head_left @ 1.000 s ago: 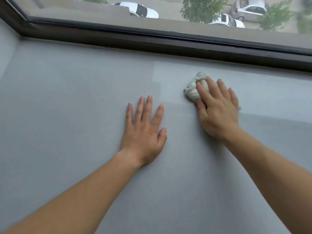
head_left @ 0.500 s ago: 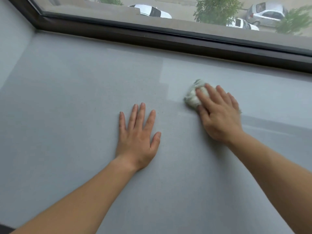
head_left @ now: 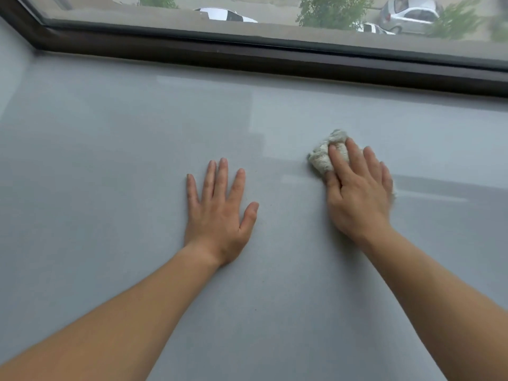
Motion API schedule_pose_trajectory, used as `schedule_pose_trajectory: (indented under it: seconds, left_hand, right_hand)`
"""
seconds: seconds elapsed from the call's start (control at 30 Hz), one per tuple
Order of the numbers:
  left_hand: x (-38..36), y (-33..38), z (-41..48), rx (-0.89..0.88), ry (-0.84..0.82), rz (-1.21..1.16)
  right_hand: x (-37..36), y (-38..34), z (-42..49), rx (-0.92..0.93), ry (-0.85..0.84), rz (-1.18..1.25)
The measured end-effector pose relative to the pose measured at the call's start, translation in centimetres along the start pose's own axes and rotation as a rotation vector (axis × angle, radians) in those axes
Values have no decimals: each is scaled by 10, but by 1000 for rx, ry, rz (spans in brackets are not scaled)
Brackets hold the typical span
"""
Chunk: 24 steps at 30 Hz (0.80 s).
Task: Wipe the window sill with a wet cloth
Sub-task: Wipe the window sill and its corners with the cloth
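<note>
Sill: the window sill is a broad, flat, matte blue-grey slab with a fine speckle. Its far edge butts against the window frame.
Frame: dark brown, straight and stepped. It runs across the top of the view and turns a corner at the upper left, where a pale side wall closes off the sill.
Cloth: the cloth is an off-white, nubbly, bunched wad. It lies on the sill well short of the frame, right of centre.
Right hand: the right hand lies on the cloth's near side. Its fingers are stretched flat across the cloth and press it down, not curled round it.
Left hand: the left hand is palm-down on bare sill, fingers straight and slightly spread, holding nothing. It lies further from the frame than the cloth and apart from the right hand.
Open room: bare sill lies between the cloth and the frame, and a wider bare stretch runs from the left hand to the frame's corner.
Sheen: a lighter, glossier patch with straight edges lies between the cloth and the frame.
Beyond the frame: a white car, a silver car and green trees, seen through the glass.
</note>
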State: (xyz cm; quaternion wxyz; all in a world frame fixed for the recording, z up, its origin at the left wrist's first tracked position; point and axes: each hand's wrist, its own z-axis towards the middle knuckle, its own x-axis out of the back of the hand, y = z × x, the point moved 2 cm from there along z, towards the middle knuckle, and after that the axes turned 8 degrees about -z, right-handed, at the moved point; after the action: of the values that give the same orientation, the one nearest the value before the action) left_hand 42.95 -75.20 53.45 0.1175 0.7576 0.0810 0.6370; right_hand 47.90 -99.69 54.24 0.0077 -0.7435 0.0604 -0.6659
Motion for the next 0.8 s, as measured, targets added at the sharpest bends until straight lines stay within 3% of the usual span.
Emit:
schedule_pose_trajectory:
  seconds: [0.07, 0.27, 0.4, 0.47, 0.6, 0.67, 0.8]
  left_hand:
    - [-1, 0, -2, 0, 11, -10]
    - [-1, -1, -2, -51, 60, -97]
    - [-2, -4, -3, -58, 80, -141]
    - [-2, -6, -3, -60, 104, -185]
    - [9, -10, -8, -118, 133, -374]
    - [14, -13, -27, -190, 151, -404]
    - [0, -26, -88, -215, 116, -273]
  right_hand:
    - [-5, -17, -22, -54, 21, 11]
    - [-13, -24, -83, 261, -6, -38]
    - [-10, -6, -65, -52, 9, 11]
    - [-15, -29, -84, -117, 51, 2]
    - [-28, -60, -148, 237, 34, -44]
    - [-27, -43, -146, 290, 20, -61]
    - [-23, -24, -134, 7, 45, -26]
